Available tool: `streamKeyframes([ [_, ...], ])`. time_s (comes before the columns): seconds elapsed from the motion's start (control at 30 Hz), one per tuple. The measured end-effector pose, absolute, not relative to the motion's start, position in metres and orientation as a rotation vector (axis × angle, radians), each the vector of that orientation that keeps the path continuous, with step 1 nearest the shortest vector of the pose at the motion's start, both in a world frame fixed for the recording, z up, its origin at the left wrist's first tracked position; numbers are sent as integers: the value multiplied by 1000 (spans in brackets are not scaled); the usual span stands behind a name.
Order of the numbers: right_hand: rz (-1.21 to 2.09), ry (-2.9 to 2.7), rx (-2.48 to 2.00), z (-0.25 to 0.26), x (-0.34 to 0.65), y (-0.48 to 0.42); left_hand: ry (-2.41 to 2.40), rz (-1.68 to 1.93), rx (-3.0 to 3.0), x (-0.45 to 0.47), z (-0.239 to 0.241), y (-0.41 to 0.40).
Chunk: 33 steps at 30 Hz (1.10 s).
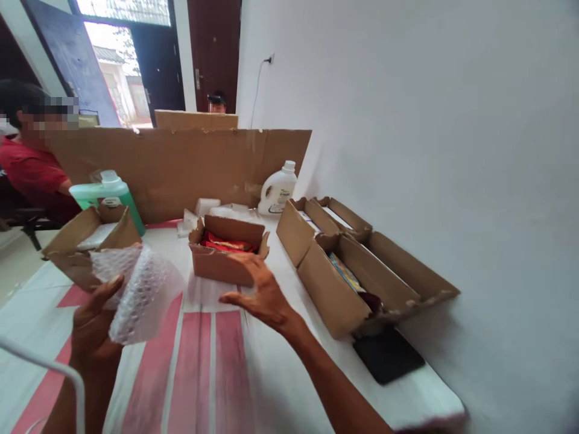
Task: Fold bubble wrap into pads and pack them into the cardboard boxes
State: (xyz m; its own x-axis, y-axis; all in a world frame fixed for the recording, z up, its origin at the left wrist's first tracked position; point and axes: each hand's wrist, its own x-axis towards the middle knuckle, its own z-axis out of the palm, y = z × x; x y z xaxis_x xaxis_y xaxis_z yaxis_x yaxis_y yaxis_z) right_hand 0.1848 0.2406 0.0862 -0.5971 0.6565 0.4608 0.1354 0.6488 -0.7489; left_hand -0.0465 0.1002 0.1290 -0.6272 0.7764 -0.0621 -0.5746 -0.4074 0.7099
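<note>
My left hand (93,328) grips a crumpled sheet of bubble wrap (138,292) and holds it up over the table's left side. My right hand (262,292) is spread open, palm toward the near wall of a small open cardboard box (224,265), at or just short of it. Red packets (226,244) lie inside that box. The box stands in the middle of a table with a white and red striped cloth (199,367).
Another open box (81,238) and a green jug (106,190) stand at left. Two long open cartons (335,292) lie at right beside a black flat object (389,355). A white bottle (278,190) stands before a cardboard screen (181,166). Two people sit beyond it.
</note>
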Motion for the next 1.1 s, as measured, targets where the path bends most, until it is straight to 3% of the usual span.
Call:
streamKeyframes([
  [0.13, 1872, -1694, -451, 62, 173, 182, 887, 1872, 377, -18, 103, 91],
  [0.2, 2126, -1441, -396, 43, 175, 160, 946, 1798, 389, -10, 86, 85],
  [0.37, 2112, -1312, -553, 12, 204, 129, 1011, 1685, 430, -4, 48, 60],
  [0.57, 2051, -1409, -594, 6, 219, 127, 1043, 1510, 397, 18, 47, 42],
  [0.77, 2377, -1369, -434, -2, 210, 132, 1068, 1422, 400, 26, 45, 34],
  [0.9, 2408, -1318, -437, -5, 208, 129, 1067, 1431, 365, 19, 42, 27],
  [1.1, 2625, -978, -291, -4, 198, 115, 787, 1424, 287, 23, 48, 19],
])
